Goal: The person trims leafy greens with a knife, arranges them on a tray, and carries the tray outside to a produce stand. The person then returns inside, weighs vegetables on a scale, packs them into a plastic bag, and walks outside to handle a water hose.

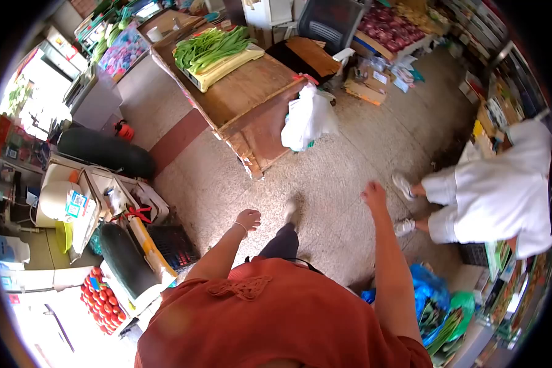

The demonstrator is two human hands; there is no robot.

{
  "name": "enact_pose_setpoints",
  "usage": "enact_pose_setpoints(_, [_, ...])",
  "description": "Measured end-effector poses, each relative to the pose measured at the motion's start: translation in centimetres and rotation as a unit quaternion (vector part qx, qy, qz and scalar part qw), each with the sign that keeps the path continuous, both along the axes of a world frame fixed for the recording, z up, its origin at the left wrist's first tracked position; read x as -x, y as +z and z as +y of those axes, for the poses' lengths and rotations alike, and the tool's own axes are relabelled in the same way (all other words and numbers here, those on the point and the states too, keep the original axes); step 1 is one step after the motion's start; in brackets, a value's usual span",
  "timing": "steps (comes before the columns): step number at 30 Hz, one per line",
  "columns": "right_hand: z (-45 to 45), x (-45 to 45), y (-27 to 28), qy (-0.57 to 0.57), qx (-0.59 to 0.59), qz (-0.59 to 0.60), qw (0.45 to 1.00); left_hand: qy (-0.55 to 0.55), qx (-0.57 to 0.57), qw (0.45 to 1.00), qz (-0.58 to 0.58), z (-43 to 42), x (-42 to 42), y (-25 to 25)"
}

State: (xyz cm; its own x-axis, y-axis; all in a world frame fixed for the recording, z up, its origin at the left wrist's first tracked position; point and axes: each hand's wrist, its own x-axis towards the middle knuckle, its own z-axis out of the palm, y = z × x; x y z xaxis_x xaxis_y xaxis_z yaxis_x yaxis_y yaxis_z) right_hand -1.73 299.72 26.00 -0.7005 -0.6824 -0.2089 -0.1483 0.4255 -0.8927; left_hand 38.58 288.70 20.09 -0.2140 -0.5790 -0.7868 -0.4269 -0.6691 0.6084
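My left hand [248, 219] hangs over the floor with a thin bracelet on the wrist. Its fingers are loosely bent and slightly apart, holding nothing that I can see. On the other side, my right hand [374, 195] is held out in front with the fingers curled in; nothing shows in it. Neither hand touches anything. One shoe [292, 210] of mine shows on the floor between them. Ahead stands a wooden table [270, 83] bearing a crate of leafy greens [211, 52]. A white plastic bag [308, 119] hangs at its near corner.
To the right, a person in white [497, 190] bends toward the shelves. Blue plastic bags [432, 288] with vegetables lie at my lower right. Left are large dark-green melons [126, 260], a scale [67, 202] and red tomatoes [101, 300]. Red onions [389, 27] are behind the chair [328, 27].
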Motion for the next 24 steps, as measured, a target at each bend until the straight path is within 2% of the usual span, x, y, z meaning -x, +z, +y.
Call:
enact_pose_setpoints(1, [-5.7, 0.0, 0.3, 0.062, 0.059, -0.019, 0.996, -0.001, -0.019, 1.000, -0.008, -0.7, 1.1, -0.4])
enact_pose_setpoints(2, [-10.4, -1.9, 4.8, 0.130, 0.074, -0.045, 0.988, -0.018, -0.063, 0.998, -0.015, -1.7, 2.0, -1.5])
enact_pose_setpoints(3, [-15.3, -3.1, 5.4, 0.192, 0.094, 0.013, 0.977, -0.012, -0.066, 0.998, -0.012, -2.4, 3.1, -2.0])
enact_pose_setpoints(4, [-19.2, -4.8, 8.4, 0.255, 0.109, 0.061, 0.959, -0.017, -0.078, 0.996, -0.029, -3.1, 4.3, -2.4])
enact_pose_setpoints(6, [-25.2, -7.7, 15.1, 0.333, 0.063, 0.115, 0.934, -0.003, -0.094, 0.995, -0.039, -5.0, 6.4, -4.0])
enact_pose_setpoints(7, [-28.6, -8.6, 16.1, 0.377, 0.071, 0.147, 0.911, 0.000, -0.097, 0.995, -0.022, -6.4, 7.4, -4.1])
enact_pose_setpoints(9, [-35.1, -9.9, 15.7, 0.421, 0.151, 0.252, 0.858, 0.031, -0.280, 0.948, 0.145, -10.4, 6.1, -11.5])
enact_pose_setpoints(10, [-36.8, -9.9, 17.6, 0.481, 0.129, 0.232, 0.836, 0.008, -0.248, 0.963, 0.107, -11.3, 7.2, -11.7])
enact_pose_setpoints(11, [-39.0, -9.7, 17.1, 0.485, 0.120, 0.224, 0.836, -0.016, -0.209, 0.975, 0.069, -13.1, 8.6, -11.9])
enact_pose_setpoints(13, [-43.1, -8.8, 16.2, 0.483, 0.219, 0.301, 0.793, -0.014, -0.019, 0.999, -0.046, -15.3, 13.8, -3.3])
enact_pose_setpoints(15, [-44.6, -4.8, 14.2, 0.458, 0.233, 0.085, 0.854, -0.008, 0.022, 0.999, -0.025, -18.7, 15.8, -2.3])
enact_pose_setpoints(16, [-44.5, -1.7, 13.8, 0.441, 0.173, 0.055, 0.879, -0.038, 0.061, 0.997, -0.025, -19.9, 16.9, -1.0])
enact_pose_setpoints(17, [-45.2, 1.1, 9.7, 0.388, 0.197, 0.028, 0.900, -0.070, 0.101, 0.992, -0.023, -21.0, 18.1, 1.1])
enact_pose_setpoints(18, [-44.2, 4.5, 7.4, 0.308, 0.158, -0.091, 0.934, -0.084, 0.112, 0.990, 0.004, -21.9, 19.2, 3.5])
enact_pose_setpoints(20, [-41.9, 12.4, -3.9, 0.150, 0.090, -0.091, 0.980, -0.068, 0.137, 0.986, 0.072, -23.5, 22.1, 8.9])
enact_pose_setpoints(21, [-40.0, 17.0, -7.8, 0.265, -0.172, 0.242, 0.917, -0.040, 0.151, 0.982, 0.110, -24.1, 23.4, 11.0])
enact_pose_setpoints(22, [-37.4, 19.8, -10.4, 0.275, -0.254, 0.181, 0.909, 0.004, 0.179, 0.976, 0.127, -24.7, 24.2, 11.3])
enact_pose_setpoints(23, [-35.8, 21.0, -13.4, 0.173, -0.282, 0.012, 0.944, -0.005, 0.249, 0.965, 0.085, -25.7, 25.0, 12.1])
enact_pose_setpoints(24, [-34.2, 22.2, -16.3, 0.035, -0.294, -0.131, 0.946, 0.009, 0.321, 0.947, -0.003, -26.7, 25.8, 12.9])
